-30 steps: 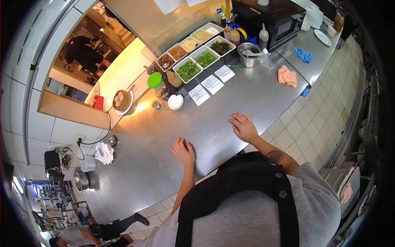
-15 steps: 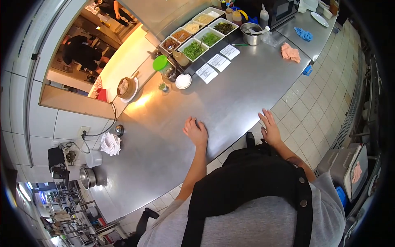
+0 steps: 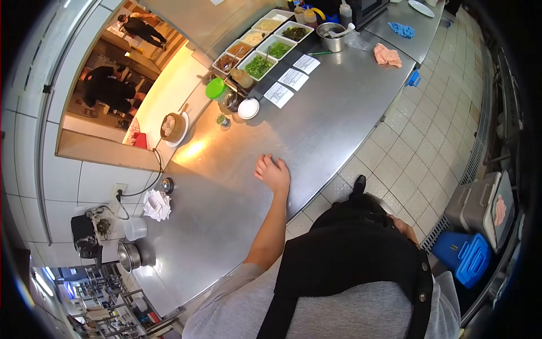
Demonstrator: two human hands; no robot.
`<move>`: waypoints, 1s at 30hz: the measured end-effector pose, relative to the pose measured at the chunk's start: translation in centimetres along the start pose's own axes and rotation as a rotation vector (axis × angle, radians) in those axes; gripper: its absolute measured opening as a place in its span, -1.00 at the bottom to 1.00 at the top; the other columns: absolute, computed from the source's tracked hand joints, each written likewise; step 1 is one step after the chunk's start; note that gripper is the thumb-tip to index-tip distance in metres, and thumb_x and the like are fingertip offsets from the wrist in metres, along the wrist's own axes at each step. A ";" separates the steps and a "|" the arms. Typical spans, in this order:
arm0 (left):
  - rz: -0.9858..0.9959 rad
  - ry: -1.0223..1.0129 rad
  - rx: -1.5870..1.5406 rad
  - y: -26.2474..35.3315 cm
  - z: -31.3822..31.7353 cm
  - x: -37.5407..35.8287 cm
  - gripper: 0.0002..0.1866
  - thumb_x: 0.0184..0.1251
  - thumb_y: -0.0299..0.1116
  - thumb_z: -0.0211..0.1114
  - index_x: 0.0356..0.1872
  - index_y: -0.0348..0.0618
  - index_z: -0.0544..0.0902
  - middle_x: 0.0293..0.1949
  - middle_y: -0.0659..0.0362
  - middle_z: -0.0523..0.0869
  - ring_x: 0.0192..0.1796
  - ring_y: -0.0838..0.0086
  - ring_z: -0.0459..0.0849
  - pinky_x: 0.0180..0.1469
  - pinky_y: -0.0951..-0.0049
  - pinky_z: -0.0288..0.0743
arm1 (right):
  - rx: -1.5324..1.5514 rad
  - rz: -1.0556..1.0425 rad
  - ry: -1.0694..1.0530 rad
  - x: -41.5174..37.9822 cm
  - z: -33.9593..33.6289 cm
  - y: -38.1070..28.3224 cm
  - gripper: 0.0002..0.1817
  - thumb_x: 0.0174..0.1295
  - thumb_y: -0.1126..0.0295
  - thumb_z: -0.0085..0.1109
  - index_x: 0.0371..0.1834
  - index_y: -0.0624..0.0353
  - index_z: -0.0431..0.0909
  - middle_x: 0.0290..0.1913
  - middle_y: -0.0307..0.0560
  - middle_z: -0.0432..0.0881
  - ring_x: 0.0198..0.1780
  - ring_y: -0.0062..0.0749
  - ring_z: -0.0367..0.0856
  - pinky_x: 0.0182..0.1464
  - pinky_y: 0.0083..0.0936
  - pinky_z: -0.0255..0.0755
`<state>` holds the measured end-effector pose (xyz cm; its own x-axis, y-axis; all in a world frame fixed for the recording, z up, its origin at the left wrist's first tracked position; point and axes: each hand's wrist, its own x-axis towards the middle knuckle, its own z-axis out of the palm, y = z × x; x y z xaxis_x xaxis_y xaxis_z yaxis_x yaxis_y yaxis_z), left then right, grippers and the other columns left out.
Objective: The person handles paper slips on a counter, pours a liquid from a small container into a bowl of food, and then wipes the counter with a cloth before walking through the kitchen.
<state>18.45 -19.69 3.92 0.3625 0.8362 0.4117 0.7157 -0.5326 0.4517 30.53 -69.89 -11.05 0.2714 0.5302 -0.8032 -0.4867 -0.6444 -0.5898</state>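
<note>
My left hand (image 3: 274, 173) rests on the steel counter (image 3: 220, 206) near its front edge, fingers loosely bent and a little apart, with nothing visible in it. Of my right arm (image 3: 404, 228) only a short stretch of skin shows beside the black apron (image 3: 353, 254); the hand itself is hidden behind the apron. Beyond my left hand are a small cup of green bits (image 3: 223, 121) and stacked white dishes (image 3: 248, 108). Three printed slips (image 3: 293, 79) lie in front of the food trays (image 3: 258, 66).
A bamboo steamer (image 3: 171, 126) sits on a white plate by the pass window. Crumpled paper (image 3: 156, 205), a call bell (image 3: 167, 185) and metal bowls (image 3: 129, 257) stand at the left. A pink cloth (image 3: 387, 55) lies at the right. Two people are beyond the window.
My right hand has drawn back from beside the counter edge to behind the apron. My left hand stays on the counter, its fingers still bent. The view has shifted slightly.
</note>
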 end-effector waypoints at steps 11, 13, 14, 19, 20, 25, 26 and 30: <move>-0.043 -0.066 0.187 2.7 0.1 0.5 -0.46 0.19 -0.24 0.21 0.17 -0.24 0.36 0.35 -0.13 0.15 0.41 -0.04 0.04 0.30 -0.32 -0.16 | -0.574 0.112 0.483 1.8 -4.6 -0.5 -0.54 0.10 0.08 0.05 -0.31 0.32 0.67 -0.15 0.27 0.65 -0.02 -0.01 0.63 0.00 -0.25 0.47; -0.021 -0.087 0.146 5.2 1.1 1.5 -0.45 0.20 -0.23 0.21 0.18 -0.25 0.35 0.36 -0.14 0.12 0.42 -0.07 0.00 0.29 -0.35 -0.17 | -0.637 0.230 0.339 4.1 -7.9 -1.2 -0.59 0.09 0.11 0.07 -0.35 0.28 0.69 -0.16 0.19 0.67 -0.03 -0.06 0.64 0.00 -0.25 0.47; -0.011 -0.086 0.112 6.8 1.9 2.1 -0.44 0.21 -0.22 0.21 0.20 -0.27 0.33 0.37 -0.16 0.09 0.43 -0.09 -0.04 0.28 -0.39 -0.18 | -0.720 0.267 0.282 7.6 -10.0 0.4 -0.62 0.09 0.13 0.07 -0.37 0.26 0.69 -0.16 0.18 0.67 -0.05 -0.04 0.64 -0.01 -0.26 0.48; 0.050 -0.186 -0.001 15.4 8.4 5.7 -0.46 0.22 -0.20 0.18 0.18 -0.23 0.35 0.36 -0.14 0.13 0.43 -0.07 -0.01 0.30 -0.38 -0.18 | -0.820 -0.231 0.536 7.5 -14.7 -10.0 -0.67 0.11 0.24 0.10 -0.25 0.30 0.66 -0.23 0.23 0.66 -0.13 0.07 0.64 -0.08 -0.27 0.51; 0.048 -0.220 -0.004 16.7 9.6 6.0 -0.48 0.23 -0.19 0.16 0.18 -0.22 0.35 0.36 -0.13 0.14 0.42 -0.06 0.00 0.30 -0.38 -0.18 | -0.703 -0.311 0.558 8.2 -15.6 -12.6 -0.70 0.15 0.29 0.10 -0.22 0.30 0.64 -0.32 0.16 0.66 -0.21 -0.07 0.65 -0.17 -0.32 0.50; 0.095 -0.269 0.163 19.7 12.4 6.3 -0.50 0.21 -0.16 0.17 0.14 -0.15 0.37 0.31 -0.01 0.25 0.40 0.11 0.11 0.34 -0.27 -0.16 | -0.571 -0.805 0.794 6.1 -16.4 -31.6 -0.82 0.22 0.43 0.11 -0.18 0.27 0.60 -0.42 0.00 0.57 -0.40 -0.33 0.52 -0.32 -0.47 0.42; 0.092 -0.255 0.158 19.8 12.4 6.3 -0.50 0.20 -0.14 0.18 0.13 -0.14 0.38 0.29 0.01 0.27 0.40 0.13 0.13 0.34 -0.26 -0.15 | -0.546 -0.891 0.833 6.6 -17.0 -34.8 -0.82 0.20 0.45 0.14 -0.17 0.26 0.61 -0.39 0.00 0.55 -0.41 -0.31 0.49 -0.33 -0.47 0.41; 0.039 -0.274 0.169 20.5 12.3 6.6 -0.49 0.18 -0.14 0.20 0.13 -0.13 0.39 0.29 0.00 0.27 0.40 0.14 0.14 0.35 -0.23 -0.16 | -0.637 -1.039 0.825 8.7 -20.6 -47.2 -0.75 0.13 0.43 0.24 -0.10 0.18 0.60 -0.21 0.03 0.52 -0.29 -0.22 0.50 -0.27 -0.40 0.41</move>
<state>42.90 -23.50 6.16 0.5220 0.8321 0.1875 0.7791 -0.5546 0.2922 72.93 -46.20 8.06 0.7556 0.5800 0.3045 0.5989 -0.4234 -0.6797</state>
